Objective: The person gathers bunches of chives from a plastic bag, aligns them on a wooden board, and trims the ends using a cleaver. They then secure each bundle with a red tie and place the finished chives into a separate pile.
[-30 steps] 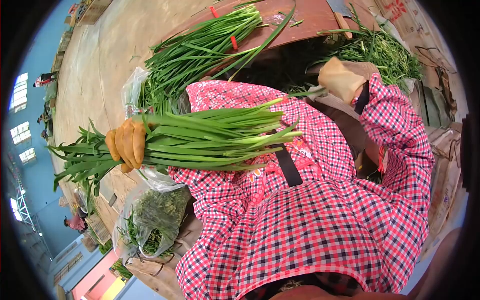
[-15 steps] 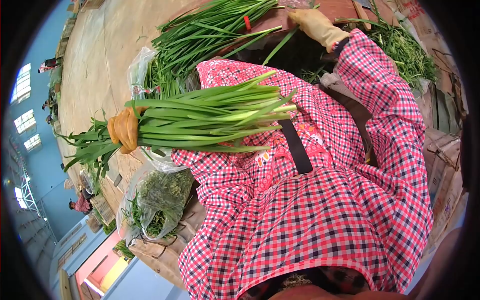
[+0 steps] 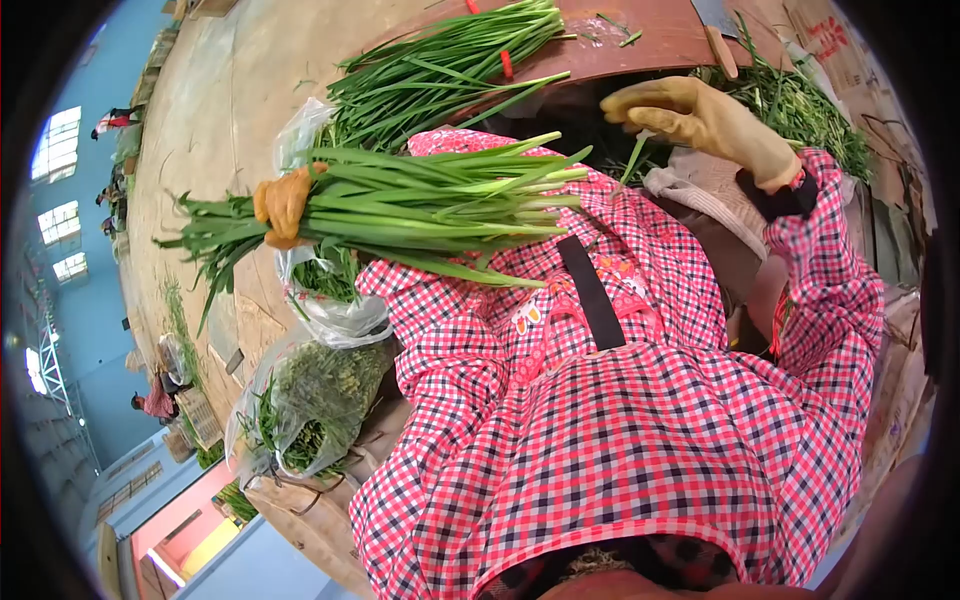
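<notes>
My left hand [image 3: 284, 205], in a tan work glove, is wrapped round the leafy part of a bunch of garlic chives [image 3: 430, 205]. The bunch lies level across my checked smock, its pale cut ends pointing right. At the upper right my right hand [image 3: 690, 118], in a yellowish glove, has its fingers stretched out and the thumb a little apart. A single loose green leaf [image 3: 635, 158] hangs just below its thumb, seemingly free of it. More garlic chives [image 3: 440, 75] with red ties lie on the reddish-brown board [image 3: 655, 35] ahead.
A wide knife [image 3: 720, 40] with a wooden handle rests at the board's right edge. Trimmed green scraps [image 3: 800, 110] are heaped on the right. Plastic bags of greens [image 3: 325, 395] stand at the left. Other people [image 3: 158, 400] are far off at left.
My right hand has come back from the board towards me and to the right, its fingers opening. The bunch in my left hand has shifted slightly right and up.
</notes>
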`<state>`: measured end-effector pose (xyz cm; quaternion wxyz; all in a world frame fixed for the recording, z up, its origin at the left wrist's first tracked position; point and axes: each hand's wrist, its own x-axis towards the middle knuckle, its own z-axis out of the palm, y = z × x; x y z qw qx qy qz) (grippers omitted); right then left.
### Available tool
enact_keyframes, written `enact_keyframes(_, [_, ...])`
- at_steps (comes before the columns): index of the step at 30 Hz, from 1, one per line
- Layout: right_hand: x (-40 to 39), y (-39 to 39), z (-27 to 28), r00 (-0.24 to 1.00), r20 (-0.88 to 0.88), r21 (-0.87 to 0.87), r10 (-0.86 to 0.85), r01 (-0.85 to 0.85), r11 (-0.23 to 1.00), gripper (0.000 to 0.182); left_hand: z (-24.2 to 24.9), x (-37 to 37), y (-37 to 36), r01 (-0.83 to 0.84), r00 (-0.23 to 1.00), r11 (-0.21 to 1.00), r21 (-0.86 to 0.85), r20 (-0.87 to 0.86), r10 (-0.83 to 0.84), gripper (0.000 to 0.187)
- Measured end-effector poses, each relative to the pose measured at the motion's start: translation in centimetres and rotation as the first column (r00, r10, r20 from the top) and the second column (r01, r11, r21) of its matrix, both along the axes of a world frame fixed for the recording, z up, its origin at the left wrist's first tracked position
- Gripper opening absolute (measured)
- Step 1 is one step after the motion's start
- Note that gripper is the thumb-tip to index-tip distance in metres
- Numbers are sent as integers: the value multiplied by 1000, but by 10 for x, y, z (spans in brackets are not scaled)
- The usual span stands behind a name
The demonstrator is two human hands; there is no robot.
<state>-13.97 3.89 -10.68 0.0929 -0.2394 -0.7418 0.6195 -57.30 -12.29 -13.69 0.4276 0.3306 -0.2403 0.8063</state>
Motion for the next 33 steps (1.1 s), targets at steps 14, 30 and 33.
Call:
enact_keyframes(14, [-86,-9,84,986,-54,585,158,-97,805,17,24,53,23,125,992,980,-153,45,-119,22])
enact_keyframes(30, [-124,-43,79,847,-522,-295,-103,-66,953,24,29,70,40,260,963,893,-368,171,-210,18])
enact_keyframes(33, [-97,-36,69,906,-403,-452,-125,-78,889,25,23,55,37,272,951,887,-372,244,-189,18])
